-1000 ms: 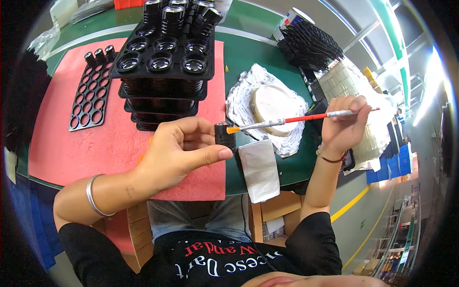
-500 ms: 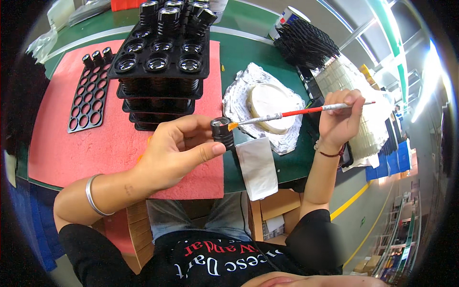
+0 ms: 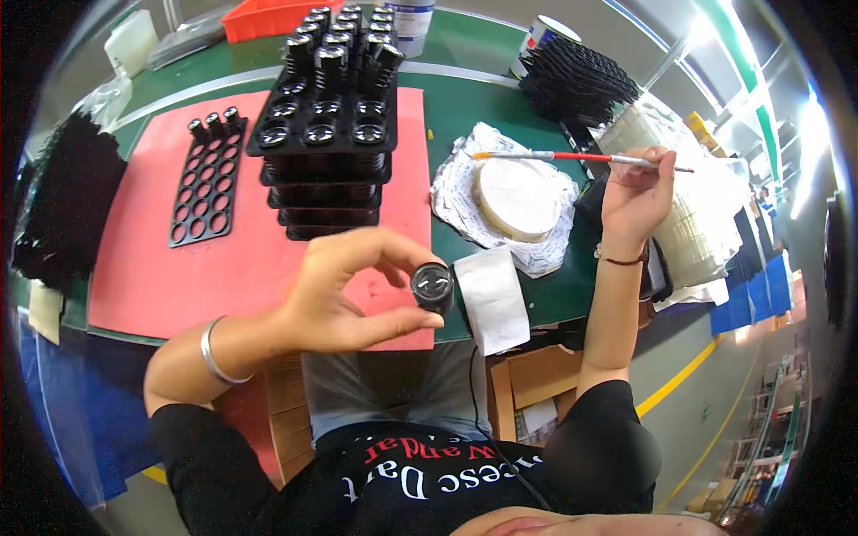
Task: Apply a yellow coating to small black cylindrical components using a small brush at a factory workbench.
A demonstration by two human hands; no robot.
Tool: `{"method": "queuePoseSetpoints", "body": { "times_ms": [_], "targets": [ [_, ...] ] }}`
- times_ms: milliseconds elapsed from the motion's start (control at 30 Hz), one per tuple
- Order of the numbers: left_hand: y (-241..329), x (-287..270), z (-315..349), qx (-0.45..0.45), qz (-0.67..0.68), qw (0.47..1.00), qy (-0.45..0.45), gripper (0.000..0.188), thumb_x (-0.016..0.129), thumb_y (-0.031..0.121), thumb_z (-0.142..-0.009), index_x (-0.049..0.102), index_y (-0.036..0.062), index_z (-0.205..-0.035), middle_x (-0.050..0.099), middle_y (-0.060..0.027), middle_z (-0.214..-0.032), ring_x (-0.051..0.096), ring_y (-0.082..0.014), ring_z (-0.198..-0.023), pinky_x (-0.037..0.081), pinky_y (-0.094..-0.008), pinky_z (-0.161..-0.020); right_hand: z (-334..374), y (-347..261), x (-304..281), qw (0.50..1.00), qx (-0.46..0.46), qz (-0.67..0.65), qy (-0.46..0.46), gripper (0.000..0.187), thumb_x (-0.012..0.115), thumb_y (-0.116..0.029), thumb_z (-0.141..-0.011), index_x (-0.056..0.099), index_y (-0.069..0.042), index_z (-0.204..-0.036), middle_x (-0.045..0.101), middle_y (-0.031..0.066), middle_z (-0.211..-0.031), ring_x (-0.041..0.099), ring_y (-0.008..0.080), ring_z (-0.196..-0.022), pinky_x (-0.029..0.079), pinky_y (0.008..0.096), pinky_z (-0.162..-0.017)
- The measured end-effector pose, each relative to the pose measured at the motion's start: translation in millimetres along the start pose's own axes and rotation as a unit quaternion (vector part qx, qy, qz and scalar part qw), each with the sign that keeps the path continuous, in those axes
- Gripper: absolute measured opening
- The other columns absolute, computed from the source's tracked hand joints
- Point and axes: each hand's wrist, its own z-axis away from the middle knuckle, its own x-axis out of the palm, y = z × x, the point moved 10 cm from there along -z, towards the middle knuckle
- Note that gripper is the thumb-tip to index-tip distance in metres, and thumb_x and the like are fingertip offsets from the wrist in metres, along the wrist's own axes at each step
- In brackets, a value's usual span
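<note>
At the far edge of your bench two cylindrical cans stand: one white with a blue printed label, one white with blue and red label just right of it. A translucent white jug sits far left. No screens or signs visible.

Your left hand holds the small round black plastic part over the near edge of the flat red foam mat. Behind it on that mat stands the stack of black plastic trays, with the black perforated plastic rack to its left. To the right, your right hand holds the thin red-handled brush above the round pale dish on crumpled foil, and the white paper sheet lies just in front of that dish.
</note>
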Motion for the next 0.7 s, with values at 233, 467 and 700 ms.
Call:
{"method": "queuePoseSetpoints", "body": {
  "times_ms": [233, 467, 700],
  "targets": [
    [48.2, -151.6, 25.5, 0.152, -0.153, 0.876, 0.432, 0.027, 0.062, -0.001, -0.072, 0.048, -0.0006, -0.095, 0.057, -0.0073, -0.08, 0.053, -0.0089, -0.068, 0.043, -0.0171, -0.057, -3.0, 3.4, -23.6, 0.998, -0.012, 0.013, 0.057, 0.025, 0.046, -0.024, -0.086, 0.053, -0.003, -0.074, 0.051, 0.0039, -0.064, 0.043, 0.0106, -0.056, 0.035, 0.024, -0.052],
    [-67.4, -285.9, 34.2, -0.153, -0.352, 0.852, 0.357, 0.029, 0.066, 0.023, -0.07, 0.06, 0.0001, -0.088, 0.06, -0.0045, -0.075, 0.054, -0.0093, -0.068, 0.042, -0.0213, -0.061, -5.9, 4.9, -18.2, 0.997, -0.018, 0.031, 0.062, 0.027, 0.045, -0.023, -0.086, 0.054, -0.001, -0.074, 0.053, 0.0061, -0.06, 0.047, 0.013, -0.052, 0.037, 0.0252, -0.05],
    [-126.3, -256.8, 31.6, -0.313, -0.323, 0.843, 0.294, 0.02, 0.064, 0.017, -0.069, 0.061, 0.0026, -0.083, 0.062, -0.0045, -0.068, 0.058, -0.009, -0.056, 0.046, -0.0237, -0.049, -6.7, 5.1, -26.7, 0.996, -0.023, 0.057, 0.063, 0.027, 0.044, -0.023, -0.087, 0.054, -0.001, -0.075, 0.053, 0.0067, -0.061, 0.048, 0.014, -0.051, 0.038, 0.025, -0.049]
  ]
}}
